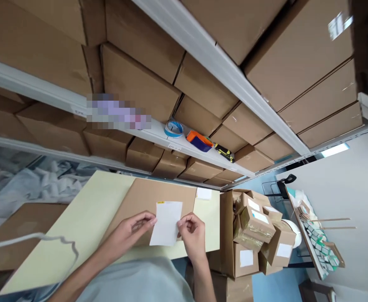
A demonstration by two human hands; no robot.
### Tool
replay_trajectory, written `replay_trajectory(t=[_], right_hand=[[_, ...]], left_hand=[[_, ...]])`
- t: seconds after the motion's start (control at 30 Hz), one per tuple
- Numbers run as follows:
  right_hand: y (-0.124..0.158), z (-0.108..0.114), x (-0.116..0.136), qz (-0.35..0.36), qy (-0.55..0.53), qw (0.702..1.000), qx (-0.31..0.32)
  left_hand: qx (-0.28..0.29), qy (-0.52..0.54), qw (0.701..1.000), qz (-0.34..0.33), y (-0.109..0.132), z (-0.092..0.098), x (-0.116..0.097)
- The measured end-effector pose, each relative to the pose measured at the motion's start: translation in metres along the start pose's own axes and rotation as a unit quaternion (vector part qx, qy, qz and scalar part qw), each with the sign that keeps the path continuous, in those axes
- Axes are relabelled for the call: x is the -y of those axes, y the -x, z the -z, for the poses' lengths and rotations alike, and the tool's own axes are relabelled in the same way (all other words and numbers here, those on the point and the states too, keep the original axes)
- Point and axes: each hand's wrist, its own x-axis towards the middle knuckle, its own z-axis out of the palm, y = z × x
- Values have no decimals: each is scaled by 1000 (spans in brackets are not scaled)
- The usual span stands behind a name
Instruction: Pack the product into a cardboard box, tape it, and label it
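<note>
A white paper sheet (167, 224) with a small yellow mark at its top edge is stretched between my two hands. My left hand (136, 226) pinches its left edge between thumb and fingers. At the right edge, my right hand (191, 233) grips it with curled fingers. Below the sheet, a flat brown cardboard piece (140, 193) lies on the pale yellow tabletop (86, 209). A smaller white paper (204, 193) rests near the table's back right corner.
Shelves of cardboard boxes (140, 79) rise behind the table. On a shelf edge lie a blue tape roll (173, 129), an orange and purple item (199, 141) and a black-yellow cutter (224, 152). A large carton (226, 230) holding several labelled boxes stands right. A white cable (29, 238) crosses the left.
</note>
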Motion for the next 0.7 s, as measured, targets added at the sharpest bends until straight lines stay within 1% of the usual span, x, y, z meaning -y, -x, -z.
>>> replay_trajectory(t=[0.1, 0.23, 0.37, 0.43, 0.5, 0.6, 0.7], right_hand=[[-5, -2, 4, -33, -26, 999, 18], [-1, -8, 13, -37, -31, 998, 47], [16, -26, 19, -33, -34, 994, 94], [28, -37, 20, -27, -24, 992, 121], [38, -45, 21, -9, -7, 991, 134], [43, -44, 21, 19, 11, 992, 127], [35, -32, 17, 24, 15, 996, 91]], left_hand=[[9, -8, 1000, -3, 2, 9, -4], [-10, -9, 1000, -8, 4, 15, -5], [-12, 10, 1000, -14, 5, 15, -5], [-3, 31, 1000, -5, 5, 15, -7], [13, 50, 999, 10, 7, 16, -9], [15, 49, 999, 15, 13, 19, -14], [13, 21, 1000, -1, 22, 24, -17]])
